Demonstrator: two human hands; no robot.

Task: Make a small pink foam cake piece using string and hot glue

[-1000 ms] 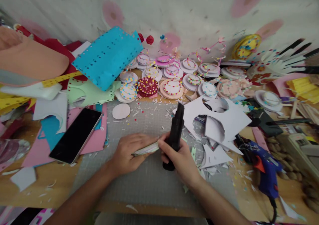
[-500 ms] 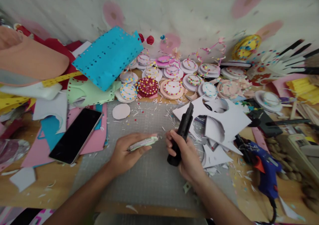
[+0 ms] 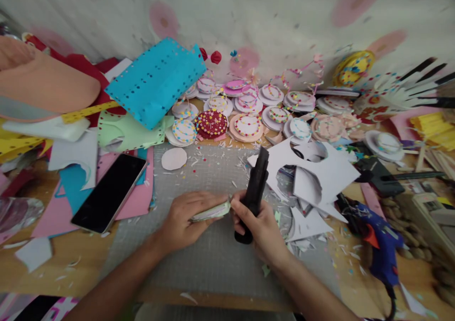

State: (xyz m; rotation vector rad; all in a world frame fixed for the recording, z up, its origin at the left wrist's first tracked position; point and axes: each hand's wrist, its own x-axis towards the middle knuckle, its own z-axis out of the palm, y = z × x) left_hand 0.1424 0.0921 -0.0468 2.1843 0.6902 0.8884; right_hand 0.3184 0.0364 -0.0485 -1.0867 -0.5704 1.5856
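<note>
My left hand [image 3: 186, 219] is closed around a thin, pale green and whitish layered foam or paper piece [image 3: 211, 212], seen nearly edge-on above the grey cutting mat [image 3: 170, 273]. My right hand [image 3: 261, 224] grips a black stapler-like hand tool [image 3: 255, 183], its narrow end pointing up and away from me. The right thumb and fingertips are close against the right end of the green piece; whether they pinch it cannot be made out. A white oval disc [image 3: 174, 159] lies on the mat beyond my left hand. Small green scraps [image 3: 277, 217] lie by my right hand.
Several decorated little hats [image 3: 247, 125] line the back. A phone [image 3: 110, 193] rests on coloured sheets at left, near a blue dotted sheet [image 3: 152, 86]. Cut white sheets [image 3: 313, 169] and a blue glue gun [image 3: 382, 245] lie at right. Shavings litter the mat.
My hands have come together: the left moved right with the green piece, the right moved slightly left with the black tool, which now stands more upright.
</note>
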